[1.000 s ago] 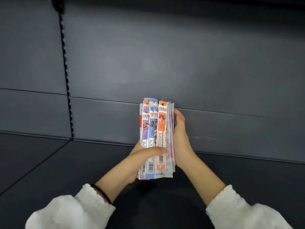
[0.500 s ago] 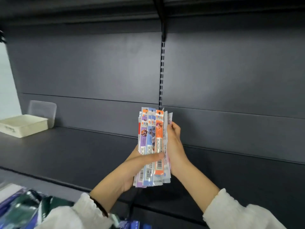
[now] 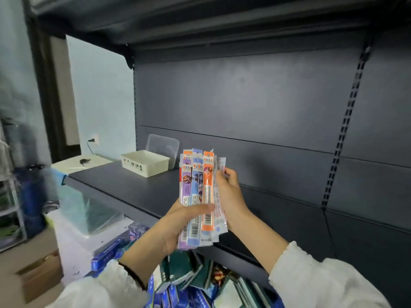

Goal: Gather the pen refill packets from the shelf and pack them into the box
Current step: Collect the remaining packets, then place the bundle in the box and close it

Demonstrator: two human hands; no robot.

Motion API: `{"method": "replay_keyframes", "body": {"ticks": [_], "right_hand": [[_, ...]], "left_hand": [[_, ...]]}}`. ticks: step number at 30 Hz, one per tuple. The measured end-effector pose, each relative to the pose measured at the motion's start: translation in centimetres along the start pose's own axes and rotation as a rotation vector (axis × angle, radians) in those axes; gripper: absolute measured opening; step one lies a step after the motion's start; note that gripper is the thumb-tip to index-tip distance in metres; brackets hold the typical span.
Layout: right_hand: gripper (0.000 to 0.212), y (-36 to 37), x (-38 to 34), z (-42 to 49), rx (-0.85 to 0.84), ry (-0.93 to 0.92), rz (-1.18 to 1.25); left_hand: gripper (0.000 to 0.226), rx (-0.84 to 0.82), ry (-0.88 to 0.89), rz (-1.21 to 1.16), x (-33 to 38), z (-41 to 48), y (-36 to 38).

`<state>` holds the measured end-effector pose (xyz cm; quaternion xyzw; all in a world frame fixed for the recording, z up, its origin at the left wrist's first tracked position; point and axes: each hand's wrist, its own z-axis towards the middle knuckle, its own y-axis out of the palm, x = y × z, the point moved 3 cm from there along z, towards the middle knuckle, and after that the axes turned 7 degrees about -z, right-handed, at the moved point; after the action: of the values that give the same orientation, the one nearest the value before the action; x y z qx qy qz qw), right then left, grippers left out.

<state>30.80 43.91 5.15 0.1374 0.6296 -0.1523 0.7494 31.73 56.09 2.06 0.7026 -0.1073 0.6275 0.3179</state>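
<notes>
Head view: the left grip (image 3: pixel 175 223) holds a fanned bundle of pen refill packets (image 3: pixel 199 190) from below, thumb laid across the fronts and the other fingers hidden behind. The right grip (image 3: pixel 231 196) curls round the bundle's right edge, fingertips (image 3: pixel 223 174) on the outermost packet. The packets stand upright in the air, clear of the shelf (image 3: pixel 133 192), with orange, blue and purple fronts facing the camera and barcodes low down. White sleeves (image 3: pixel 311 278) cover both forearms, and a dark band circles the left wrist.

A cream box (image 3: pixel 144 163) stands open at the far left end of the dark shelf, well apart from the bundle, with dark lettering on its near wall. A clear lid (image 3: pixel 163 146) leans upright just behind it against the grey back panel (image 3: pixel 266 103). A slotted upright (image 3: pixel 347 121) runs down the panel at right.

Below the shelf's near edge lies a heap of blue and green packaged goods (image 3: pixel 189 276). At far left, a brown carton (image 3: pixel 40 276) sits on the floor, blurred.
</notes>
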Motion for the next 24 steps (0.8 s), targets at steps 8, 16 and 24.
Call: {"method": "replay_keyframes", "body": {"ticks": [8, 16, 24], "right_hand": [[0.023, 11.8, 2.1, 8.4, -0.091, -0.004, 0.009], [0.025, 18.7, 2.3, 19.4, -0.04, -0.036, -0.049], [0.044, 23.5, 2.9, 26.5, 0.047, -0.055, 0.053]], "left_hand": [[0.035, 0.066, 0.073, 0.14, 4.8, 5.6, -13.3], [0.046, -0.012, 0.106, 0.213, 9.4, 15.3, -22.6], [0.053, -0.196, 0.189, 0.45, 13.9, 23.7, -30.1]]}}
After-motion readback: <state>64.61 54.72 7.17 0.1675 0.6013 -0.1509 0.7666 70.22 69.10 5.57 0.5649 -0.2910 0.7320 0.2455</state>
